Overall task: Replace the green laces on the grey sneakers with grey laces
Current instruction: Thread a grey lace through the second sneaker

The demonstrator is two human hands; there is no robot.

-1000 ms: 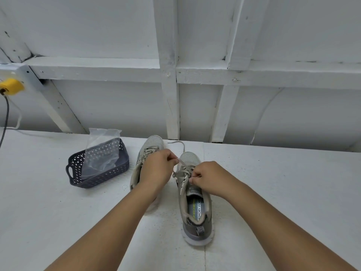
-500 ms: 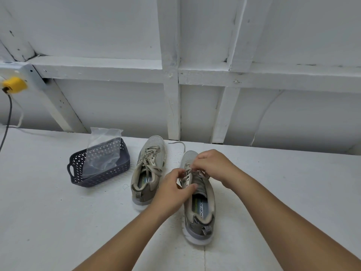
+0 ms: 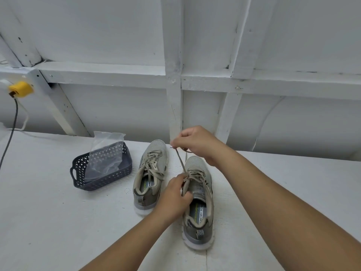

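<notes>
soft, even, cool-white light fills the head view with no glare and only faint shadows beside the sneakers [image 3: 173, 184], focus is fairly sharp with slight softness overall, and wide-angle distortion bends the wall beams [image 3: 173, 79] toward the edges.

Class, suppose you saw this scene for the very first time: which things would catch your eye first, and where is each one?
In the middle, two grey mesh sneakers sit side by side on the white tabletop; the right hand pulls a thin lace up from the nearer sneaker while the left hand steadies it. To their left stands a dark perforated plastic basket holding a clear plastic bag. A yellow plug sits far left.
</notes>
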